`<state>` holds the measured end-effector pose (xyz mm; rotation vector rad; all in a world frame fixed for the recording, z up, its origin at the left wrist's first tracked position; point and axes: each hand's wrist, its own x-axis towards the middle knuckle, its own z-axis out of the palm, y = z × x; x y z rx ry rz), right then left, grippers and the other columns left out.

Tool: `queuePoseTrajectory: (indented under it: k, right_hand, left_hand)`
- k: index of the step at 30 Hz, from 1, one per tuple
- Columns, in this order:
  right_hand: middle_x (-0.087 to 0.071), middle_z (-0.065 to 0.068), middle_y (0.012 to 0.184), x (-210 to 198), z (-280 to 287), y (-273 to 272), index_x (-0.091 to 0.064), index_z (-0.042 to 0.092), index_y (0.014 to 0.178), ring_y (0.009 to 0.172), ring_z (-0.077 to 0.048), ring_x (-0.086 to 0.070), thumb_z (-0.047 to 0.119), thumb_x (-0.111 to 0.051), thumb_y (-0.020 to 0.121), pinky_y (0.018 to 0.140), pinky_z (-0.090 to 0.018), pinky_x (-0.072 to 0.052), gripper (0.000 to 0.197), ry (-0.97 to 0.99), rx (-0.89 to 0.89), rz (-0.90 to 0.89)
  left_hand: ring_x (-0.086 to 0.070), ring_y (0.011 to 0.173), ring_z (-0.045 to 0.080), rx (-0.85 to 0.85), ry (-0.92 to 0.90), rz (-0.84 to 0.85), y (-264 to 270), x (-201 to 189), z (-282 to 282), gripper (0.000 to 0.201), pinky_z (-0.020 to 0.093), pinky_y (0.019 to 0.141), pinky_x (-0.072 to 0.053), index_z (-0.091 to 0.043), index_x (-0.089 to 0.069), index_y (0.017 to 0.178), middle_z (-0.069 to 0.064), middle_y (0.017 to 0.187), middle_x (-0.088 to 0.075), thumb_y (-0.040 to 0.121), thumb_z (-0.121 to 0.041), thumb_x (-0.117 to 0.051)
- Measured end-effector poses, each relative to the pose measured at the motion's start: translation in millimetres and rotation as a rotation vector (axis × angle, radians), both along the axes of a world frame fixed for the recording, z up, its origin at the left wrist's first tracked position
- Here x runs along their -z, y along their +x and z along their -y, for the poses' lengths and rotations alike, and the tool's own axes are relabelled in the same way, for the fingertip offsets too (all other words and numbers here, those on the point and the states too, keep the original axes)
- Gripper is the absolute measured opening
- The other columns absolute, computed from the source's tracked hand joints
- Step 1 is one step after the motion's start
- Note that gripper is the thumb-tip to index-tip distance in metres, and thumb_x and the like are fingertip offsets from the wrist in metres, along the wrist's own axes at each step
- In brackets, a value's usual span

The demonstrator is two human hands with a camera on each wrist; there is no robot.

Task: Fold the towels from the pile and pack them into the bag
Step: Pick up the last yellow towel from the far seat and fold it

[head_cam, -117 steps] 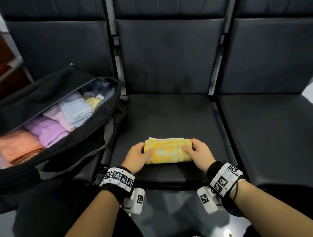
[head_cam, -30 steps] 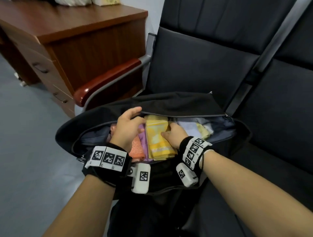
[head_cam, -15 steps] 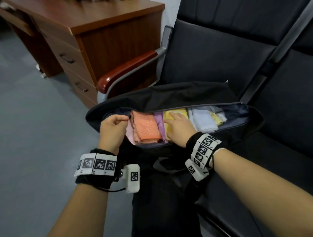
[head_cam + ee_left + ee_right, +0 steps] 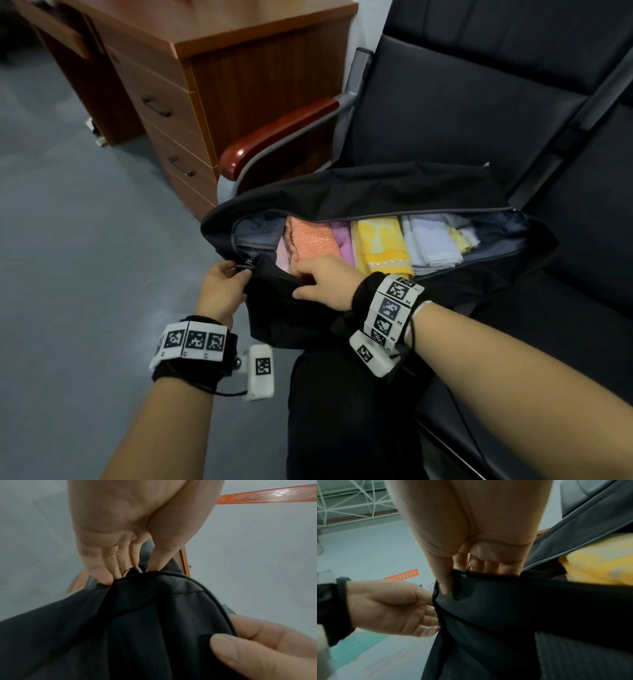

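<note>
Both hands (image 4: 274,291) now on bag (image 4: 376,192) edge

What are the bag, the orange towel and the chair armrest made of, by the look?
Bag: thin matte black woven fabric, likely nylon; it creases limply.
Orange towel: nubby looped pile, probably cotton terry.
Armrest: glossy reddish-brown top, lacquered wood or a moulded imitation, on a grey metal-looking frame.

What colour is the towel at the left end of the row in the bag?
Orange towel, leftmost in the black bag; the head view shows it best.
</note>
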<state>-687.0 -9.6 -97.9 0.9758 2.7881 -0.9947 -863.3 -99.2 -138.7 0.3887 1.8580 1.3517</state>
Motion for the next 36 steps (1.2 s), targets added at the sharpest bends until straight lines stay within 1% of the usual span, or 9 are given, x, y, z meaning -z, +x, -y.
queuePoseTrajectory:
  k: [6,12,15,20,23,26,29,34,36]
  right_hand:
    - [-0.048,0.011,0.065,-17,-10,9,-0.045,0.033,0.06,0.066,-0.009,-0.046,0.024,-0.066,0.09,0.063,-0.026,-0.033,0.037,0.055,0.003,-0.013]
    - [-0.059,0.002,0.072,-43,-6,32,-0.065,0.017,0.076,0.07,-0.017,-0.055,0.031,-0.071,0.087,0.066,-0.033,-0.046,0.018,-0.012,-0.098,0.104]
    - [-0.063,0.008,0.077,-57,4,34,-0.072,0.018,0.087,0.072,-0.011,-0.057,0.043,-0.073,0.084,0.064,-0.025,-0.045,0.025,-0.021,-0.148,0.174]
    - [-0.058,0.013,0.076,-93,15,16,-0.067,0.018,0.092,0.074,-0.006,-0.054,0.037,-0.073,0.084,0.069,-0.02,-0.038,0.022,0.112,0.012,-0.167]
    - [-0.064,0.005,0.084,-101,21,-3,-0.069,0.016,0.095,0.09,-0.019,-0.058,0.041,-0.068,0.086,0.081,-0.032,-0.043,0.027,0.279,-0.022,-0.091]
    - [-0.066,-0.006,0.087,-93,21,-12,-0.068,0.013,0.086,0.094,-0.028,-0.06,0.052,-0.063,0.086,0.082,-0.04,-0.047,0.039,0.342,-0.005,0.083]
    - [-0.056,-0.001,0.065,-82,20,-13,-0.053,0.016,0.064,0.077,-0.027,-0.06,0.06,-0.065,0.08,0.067,-0.036,-0.036,0.048,0.309,0.06,0.083]
    - [-0.039,0.005,0.073,-74,22,-14,-0.059,0.015,0.089,0.066,-0.017,-0.048,0.055,-0.079,0.07,0.058,-0.028,-0.039,0.049,0.254,0.132,0.1]
    - [-0.045,0.002,0.081,-70,22,-12,-0.056,0.016,0.091,0.067,-0.02,-0.048,0.052,-0.079,0.071,0.058,-0.029,-0.039,0.046,0.269,0.174,0.116]
  left_hand:
    - [-0.062,0.086,0.026,-0.058,0.019,-0.034,-3,5,-9,0.029,0.039,0.075,-0.053,0.004,-0.054,0.125,0.014,0.096,-0.063,0.097,-0.005,-0.06]
    - [-0.064,0.073,0.021,-0.08,0.151,-0.034,0,-14,-9,0.016,0.03,0.071,-0.055,0.002,-0.059,0.112,0.014,0.084,-0.064,0.1,0.003,-0.049]
    - [-0.061,0.066,0.018,-0.061,0.209,-0.095,6,-28,-7,0.014,0.032,0.071,-0.054,-0.003,-0.062,0.1,0.009,0.072,-0.061,0.099,0.003,-0.05]
    - [-0.061,0.055,0.011,0.041,0.279,-0.164,22,-52,-8,0.021,0.03,0.061,-0.055,-0.011,-0.064,0.08,0.001,0.059,-0.064,0.093,0.004,-0.058]
    - [-0.06,0.049,0.006,0.094,0.288,-0.22,31,-64,-11,0.021,0.021,0.047,-0.051,-0.011,-0.066,0.077,0.002,0.059,-0.065,0.091,0.004,-0.061]
    - [-0.061,0.052,0.011,0.11,0.29,-0.234,34,-72,-13,0.021,0.022,0.046,-0.051,-0.01,-0.067,0.076,0.005,0.061,-0.066,0.09,0.004,-0.061]
    - [-0.061,0.055,0.017,0.133,0.288,-0.253,39,-74,-11,0.02,0.026,0.049,-0.051,-0.01,-0.068,0.076,0.007,0.065,-0.067,0.09,0.004,-0.062]
    - [-0.062,0.056,0.016,0.146,0.267,-0.241,49,-75,-11,0.014,0.025,0.052,-0.053,-0.006,-0.07,0.08,0.008,0.064,-0.067,0.09,0.003,-0.064]
    - [-0.063,0.058,0.02,0.166,0.261,-0.221,53,-77,-10,0.011,0.03,0.059,-0.055,-0.001,-0.07,0.083,0.01,0.064,-0.066,0.09,0.004,-0.063]
